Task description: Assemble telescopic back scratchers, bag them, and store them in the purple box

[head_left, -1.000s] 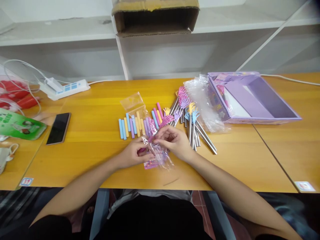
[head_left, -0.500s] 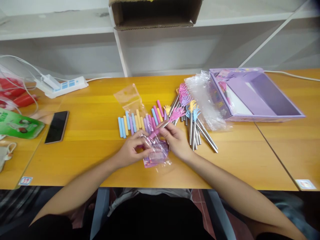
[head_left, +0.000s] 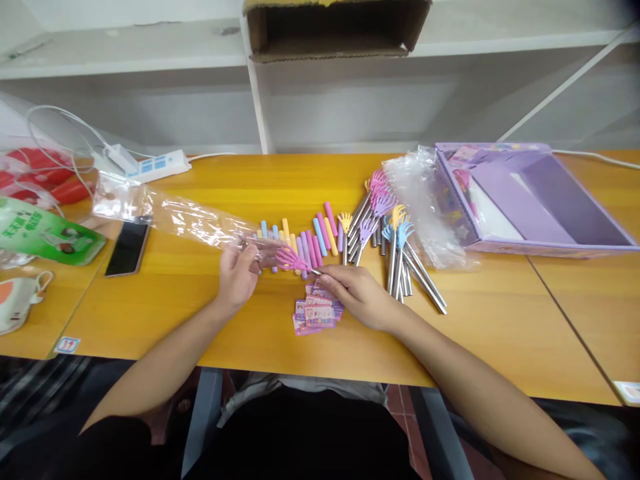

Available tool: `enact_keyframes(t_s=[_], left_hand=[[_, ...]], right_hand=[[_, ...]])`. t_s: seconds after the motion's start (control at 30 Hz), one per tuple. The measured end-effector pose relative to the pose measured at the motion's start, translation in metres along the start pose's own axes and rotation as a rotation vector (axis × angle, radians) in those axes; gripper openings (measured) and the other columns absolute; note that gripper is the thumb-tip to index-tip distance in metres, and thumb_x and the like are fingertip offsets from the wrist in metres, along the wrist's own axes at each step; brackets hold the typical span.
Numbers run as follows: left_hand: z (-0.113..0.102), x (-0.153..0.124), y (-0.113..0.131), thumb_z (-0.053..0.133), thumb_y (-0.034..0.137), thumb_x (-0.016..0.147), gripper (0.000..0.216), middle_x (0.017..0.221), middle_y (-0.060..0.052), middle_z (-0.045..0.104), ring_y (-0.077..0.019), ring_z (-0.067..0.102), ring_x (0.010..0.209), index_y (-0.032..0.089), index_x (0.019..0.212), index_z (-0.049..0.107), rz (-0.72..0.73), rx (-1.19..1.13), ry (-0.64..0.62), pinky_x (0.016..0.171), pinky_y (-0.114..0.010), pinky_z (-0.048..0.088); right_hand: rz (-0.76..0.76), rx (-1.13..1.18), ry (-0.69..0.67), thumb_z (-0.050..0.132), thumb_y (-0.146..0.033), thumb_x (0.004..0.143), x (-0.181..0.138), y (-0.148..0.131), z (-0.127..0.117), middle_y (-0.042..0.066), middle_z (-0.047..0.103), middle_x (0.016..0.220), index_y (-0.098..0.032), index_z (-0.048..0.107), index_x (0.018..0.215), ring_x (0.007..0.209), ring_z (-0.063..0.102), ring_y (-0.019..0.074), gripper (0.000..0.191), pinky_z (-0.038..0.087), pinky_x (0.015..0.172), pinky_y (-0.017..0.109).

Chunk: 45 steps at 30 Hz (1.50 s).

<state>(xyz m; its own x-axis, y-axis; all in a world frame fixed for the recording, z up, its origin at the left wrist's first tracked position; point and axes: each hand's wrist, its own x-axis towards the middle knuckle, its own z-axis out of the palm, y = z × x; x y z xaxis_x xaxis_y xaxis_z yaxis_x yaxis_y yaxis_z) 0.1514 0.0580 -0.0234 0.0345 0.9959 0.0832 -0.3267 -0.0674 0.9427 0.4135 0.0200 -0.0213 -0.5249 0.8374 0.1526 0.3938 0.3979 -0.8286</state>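
Right hand (head_left: 355, 293): thumb and fingers closed on the metal rod of the pink scratcher (head_left: 293, 259), close to its head.
Pink scratcher: held above the table (head_left: 250, 340), in front of the body, its splayed head pointing left toward the other hand.
Left hand (head_left: 237, 275): fingers pinching the near end of a clear bag (head_left: 195, 221); whether the scratcher's tips are inside it, I cannot tell.
Bag: stretched away to the left, crossing in front of the far end of the phone (head_left: 125, 257).
Cards (head_left: 319, 312): a loose, overlapping pile on the table just below the rod, partly covered by the right hand.
Sticks (head_left: 320, 237): pink, purple, blue and yellow, in a rough row beyond the hands; bag, left hand and pink head block the view of several at the left.
Other scratchers (head_left: 399, 253): heaped right of the sticks, metal rods crossing, heads yellow, pink, purple and blue.
Wrappers (head_left: 417, 200): crumpled clear plastic between that heap and the purple box (head_left: 550, 248), touching the box's side.
Purple box: open, at the right, with a white piece inside.
Far left: green pack (head_left: 53, 233), red things (head_left: 65, 183) under plastic, white device (head_left: 17, 303), power strip (head_left: 163, 165) with cables.
Above: open carton (head_left: 340, 57) at the shelf (head_left: 125, 57).
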Motion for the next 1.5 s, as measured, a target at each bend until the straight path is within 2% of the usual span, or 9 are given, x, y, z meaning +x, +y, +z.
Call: enact_keyframes(t_s=[0.2,0.4,0.57,0.7,0.8,0.97,1.13,1.3,1.5], left_hand=[[0.000,0.006,0.013,0.079,0.044,0.089,0.031,0.088,-0.007,0.084,-0.0263,0.083,0.086,0.022,0.086,0.057,-0.019,-0.046,0.015,0.072,-0.036,0.068],[0.000,0.003,0.009,0.090,0.047,0.086,0.047,0.094,-0.006,0.085,-0.0231,0.084,0.084,0.024,0.099,0.051,-0.105,-0.048,-0.075,0.070,-0.031,0.066],[0.001,-0.003,-0.001,0.088,0.046,0.088,0.042,0.087,-0.003,0.083,-0.0219,0.083,0.080,0.021,0.111,0.063,-0.176,-0.039,-0.152,0.074,-0.033,0.069],[0.003,-0.008,-0.012,0.088,0.050,0.088,0.044,0.099,-0.008,0.084,-0.0248,0.083,0.089,0.017,0.112,0.072,-0.222,-0.019,-0.224,0.085,-0.040,0.070],[0.005,-0.009,-0.016,0.092,0.045,0.084,0.039,0.102,-0.008,0.084,-0.0229,0.083,0.091,0.017,0.107,0.075,-0.215,-0.012,-0.196,0.089,-0.039,0.070],[0.005,0.000,-0.007,0.093,0.041,0.083,0.036,0.112,-0.009,0.084,-0.0232,0.082,0.101,0.018,0.105,0.076,-0.127,-0.092,-0.007,0.093,-0.039,0.068],[-0.004,0.015,0.003,0.091,0.045,0.085,0.032,0.107,-0.007,0.084,-0.0200,0.082,0.099,0.019,0.096,0.076,-0.078,-0.172,0.126,0.092,-0.033,0.068],[-0.006,0.016,0.004,0.089,0.050,0.087,0.037,0.104,-0.009,0.084,-0.0232,0.083,0.099,0.017,0.095,0.074,-0.123,-0.159,0.106,0.092,-0.036,0.068],[0.003,0.004,-0.007,0.094,0.046,0.082,0.042,0.100,-0.012,0.084,-0.0252,0.083,0.094,0.013,0.098,0.075,-0.223,-0.151,-0.001,0.077,-0.033,0.067]], right_hand=[[0.031,-0.024,-0.018,0.039,-0.045,0.117,0.003,0.005,-0.001,0.002,0.069,0.081,-0.022,0.074,0.117,0.070,0.060,0.0160,0.042,0.043,0.069,0.029],[0.017,-0.055,0.001,0.041,-0.044,0.116,0.005,0.004,-0.004,0.006,0.074,0.095,-0.022,0.073,0.109,0.083,0.066,0.0195,0.040,0.047,0.077,0.032],[0.006,-0.085,0.009,0.041,-0.044,0.116,0.007,0.005,-0.002,0.008,0.075,0.096,-0.021,0.074,0.107,0.084,0.066,0.0206,0.041,0.048,0.080,0.035],[0.000,-0.086,0.046,0.044,-0.044,0.115,0.007,0.005,0.001,0.007,0.074,0.090,-0.021,0.073,0.100,0.081,0.066,0.0197,0.040,0.047,0.075,0.033],[0.051,-0.043,0.048,0.048,-0.046,0.114,0.006,0.005,0.004,0.005,0.074,0.085,-0.021,0.073,0.108,0.074,0.064,0.0176,0.036,0.045,0.069,0.031],[0.152,0.072,0.066,0.052,-0.046,0.112,0.003,0.006,0.003,0.001,0.071,0.083,-0.022,0.062,0.134,0.067,0.060,0.0155,0.034,0.045,0.062,0.029],[0.125,0.327,0.039,0.051,-0.039,0.112,0.002,0.007,-0.001,0.005,0.077,0.106,-0.023,0.059,0.133,0.072,0.064,0.0131,0.028,0.053,0.063,0.028],[0.155,0.528,-0.027,0.061,-0.041,0.108,0.002,0.006,0.003,0.010,0.079,0.120,-0.024,0.056,0.135,0.083,0.077,0.0151,0.032,0.060,0.062,0.028],[0.192,0.552,-0.020,0.071,-0.044,0.102,0.002,0.012,0.017,0.008,0.082,0.107,-0.024,0.054,0.129,0.083,0.081,0.0188,0.038,0.064,0.058,0.028]])
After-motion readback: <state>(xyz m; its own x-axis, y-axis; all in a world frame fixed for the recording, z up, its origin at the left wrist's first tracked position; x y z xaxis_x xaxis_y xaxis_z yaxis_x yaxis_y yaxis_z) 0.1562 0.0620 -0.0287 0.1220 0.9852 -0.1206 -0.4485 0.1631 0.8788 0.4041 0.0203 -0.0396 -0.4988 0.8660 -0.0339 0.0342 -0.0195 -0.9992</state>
